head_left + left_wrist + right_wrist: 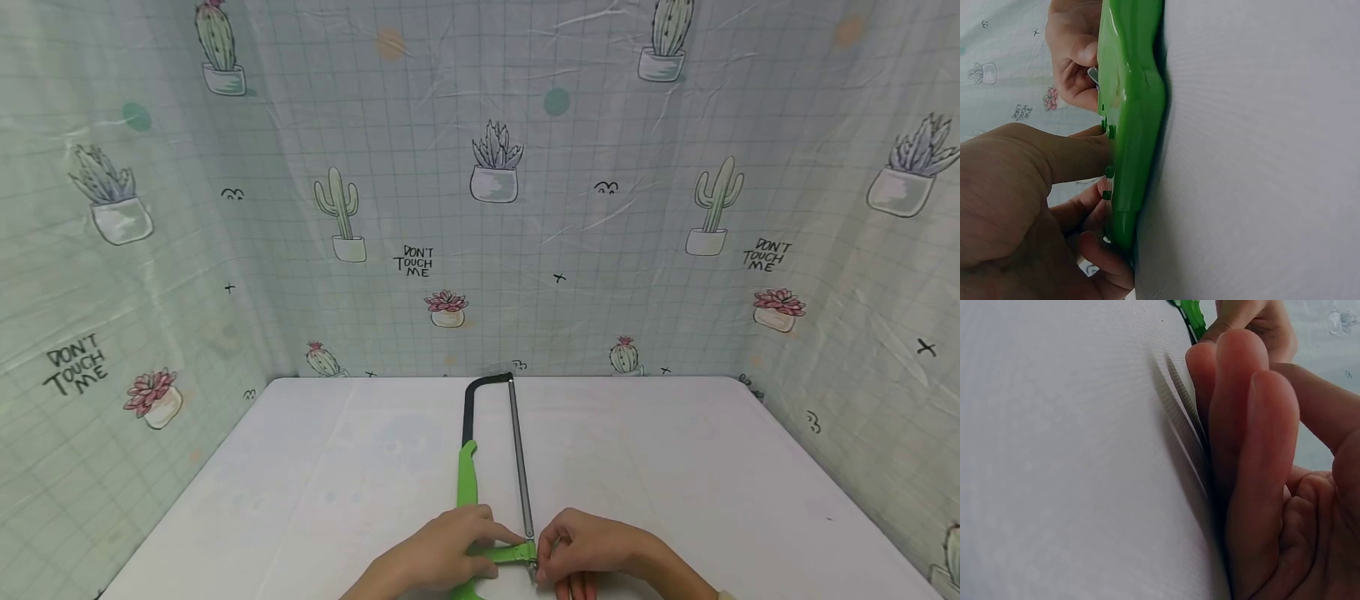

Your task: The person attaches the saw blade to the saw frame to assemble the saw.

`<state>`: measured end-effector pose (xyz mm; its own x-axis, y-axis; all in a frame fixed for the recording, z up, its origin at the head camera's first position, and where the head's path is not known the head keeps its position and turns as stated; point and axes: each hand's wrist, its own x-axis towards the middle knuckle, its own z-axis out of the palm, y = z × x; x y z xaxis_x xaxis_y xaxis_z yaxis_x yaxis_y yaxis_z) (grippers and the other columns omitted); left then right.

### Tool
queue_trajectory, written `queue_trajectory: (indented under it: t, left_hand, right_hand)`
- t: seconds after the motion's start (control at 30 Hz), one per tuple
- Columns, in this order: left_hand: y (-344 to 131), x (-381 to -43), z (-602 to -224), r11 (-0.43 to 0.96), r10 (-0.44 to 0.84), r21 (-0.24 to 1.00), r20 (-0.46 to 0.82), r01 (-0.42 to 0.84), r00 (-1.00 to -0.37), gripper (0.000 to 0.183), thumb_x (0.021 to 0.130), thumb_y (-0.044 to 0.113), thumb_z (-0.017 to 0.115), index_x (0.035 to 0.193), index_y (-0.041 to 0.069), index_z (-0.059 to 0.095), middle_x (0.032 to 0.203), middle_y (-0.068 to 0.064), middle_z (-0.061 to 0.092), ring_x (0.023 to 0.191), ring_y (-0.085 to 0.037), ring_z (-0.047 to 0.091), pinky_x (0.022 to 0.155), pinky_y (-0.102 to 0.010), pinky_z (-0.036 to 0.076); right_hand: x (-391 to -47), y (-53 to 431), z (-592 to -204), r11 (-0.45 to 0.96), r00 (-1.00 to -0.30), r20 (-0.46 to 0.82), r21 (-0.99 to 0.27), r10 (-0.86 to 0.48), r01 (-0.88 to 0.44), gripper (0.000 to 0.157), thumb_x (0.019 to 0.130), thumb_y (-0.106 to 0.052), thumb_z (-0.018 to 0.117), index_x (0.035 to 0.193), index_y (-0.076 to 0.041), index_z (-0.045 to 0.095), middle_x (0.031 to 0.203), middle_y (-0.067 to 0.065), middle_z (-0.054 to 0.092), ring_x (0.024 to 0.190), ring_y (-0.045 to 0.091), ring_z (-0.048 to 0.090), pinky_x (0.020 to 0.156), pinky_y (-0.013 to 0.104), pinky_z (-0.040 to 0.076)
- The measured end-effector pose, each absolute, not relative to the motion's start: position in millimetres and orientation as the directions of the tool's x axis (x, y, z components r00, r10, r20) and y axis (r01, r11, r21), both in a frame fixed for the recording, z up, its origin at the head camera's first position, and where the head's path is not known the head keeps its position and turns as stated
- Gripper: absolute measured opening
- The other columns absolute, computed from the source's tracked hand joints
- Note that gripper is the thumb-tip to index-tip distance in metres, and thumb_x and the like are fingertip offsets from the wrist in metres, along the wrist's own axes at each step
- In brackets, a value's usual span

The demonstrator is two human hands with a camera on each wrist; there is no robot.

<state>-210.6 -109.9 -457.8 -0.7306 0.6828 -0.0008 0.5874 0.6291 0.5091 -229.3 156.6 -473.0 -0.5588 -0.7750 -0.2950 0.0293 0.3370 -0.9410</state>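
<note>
A hacksaw (467, 479) with a green handle and black front frame lies on the white table, its grey blade (520, 454) on the right side. My left hand (442, 546) grips the green frame at its near end, thumb and fingers on either side of the short green arm (506, 554). At the blade's near end, my right hand (588, 542) pinches the small metal wing nut (1093, 74). Green handle (1132, 112) fills the middle of the left wrist view. In the right wrist view, the right hand's lower fingers (1266, 462) extend along the tabletop, and the nut is hidden.
The white table (337, 467) spreads out on both sides of the saw. A curtain (555, 217) printed with cacti and a grid stands behind the table and along its left and right sides.
</note>
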Motion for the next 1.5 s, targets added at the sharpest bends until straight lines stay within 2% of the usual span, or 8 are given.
queue_trajectory:
  t: [0.2,0.33,0.6,0.83,1.1,1.5]
  left_hand:
    - [-109.0,-210.6,-458.2,0.627,0.678,0.528,-0.008,0.573,-0.735,0.041,0.089,0.024,0.078,0.128,0.035,0.074,0.086,0.019,0.054,0.076,0.002,0.044,0.066,-0.014,0.040]
    - [-108.7,-210.8,-458.5,0.630,0.678,0.519,-0.007,0.577,-0.735,0.041,0.089,0.025,0.078,0.128,0.035,0.074,0.085,0.018,0.053,0.075,0.003,0.043,0.064,-0.014,0.040]
    - [-108.8,-212.1,-458.7,0.631,0.679,0.514,-0.005,0.581,-0.734,0.040,0.089,0.025,0.078,0.128,0.035,0.074,0.084,0.017,0.052,0.074,0.003,0.041,0.063,-0.014,0.038]
    - [-107.8,-212.7,-459.1,0.644,0.670,0.509,-0.014,0.571,-0.742,0.041,0.089,0.026,0.078,0.128,0.036,0.074,0.085,0.019,0.054,0.075,0.004,0.043,0.063,-0.015,0.041]
    - [-106.4,-214.4,-460.3,0.662,0.659,0.503,-0.037,0.556,-0.751,0.040,0.089,0.026,0.078,0.127,0.038,0.074,0.087,0.019,0.055,0.076,0.003,0.045,0.064,-0.016,0.042]
    - [-108.4,-215.1,-456.3,0.643,0.677,0.512,-0.032,0.570,-0.735,0.041,0.089,0.025,0.078,0.128,0.036,0.074,0.084,0.020,0.052,0.075,0.003,0.043,0.064,-0.015,0.040]
  right_hand:
    - [-228.5,155.9,-472.7,0.356,-0.577,-0.306,-0.934,-0.758,0.028,0.020,0.095,-0.029,0.069,0.087,-0.011,0.074,0.063,-0.007,0.068,0.046,-0.002,0.056,0.045,0.014,0.045]
    - [-227.8,155.1,-472.1,0.360,-0.586,-0.310,-0.932,-0.748,0.034,0.023,0.096,-0.031,0.068,0.086,-0.010,0.074,0.061,-0.006,0.068,0.045,-0.001,0.056,0.044,0.015,0.045]
    - [-227.9,154.0,-470.5,0.370,-0.586,-0.312,-0.929,-0.748,0.022,0.023,0.096,-0.029,0.066,0.086,-0.010,0.074,0.061,-0.006,0.067,0.045,-0.001,0.056,0.045,0.015,0.045]
    - [-231.2,156.7,-472.5,0.354,-0.547,-0.309,-0.935,-0.778,0.025,0.017,0.095,-0.021,0.062,0.093,-0.009,0.074,0.064,-0.006,0.069,0.046,-0.002,0.058,0.045,0.015,0.047]
    - [-232.9,158.6,-475.3,0.327,-0.521,-0.298,-0.944,-0.800,0.038,0.011,0.094,-0.016,0.063,0.091,-0.011,0.072,0.066,-0.005,0.070,0.048,-0.002,0.058,0.046,0.015,0.048]
    - [-233.1,158.9,-470.3,0.302,-0.484,-0.292,-0.952,-0.825,0.058,0.013,0.095,-0.015,0.063,0.096,-0.007,0.073,0.066,-0.005,0.070,0.049,-0.003,0.061,0.047,0.015,0.048]
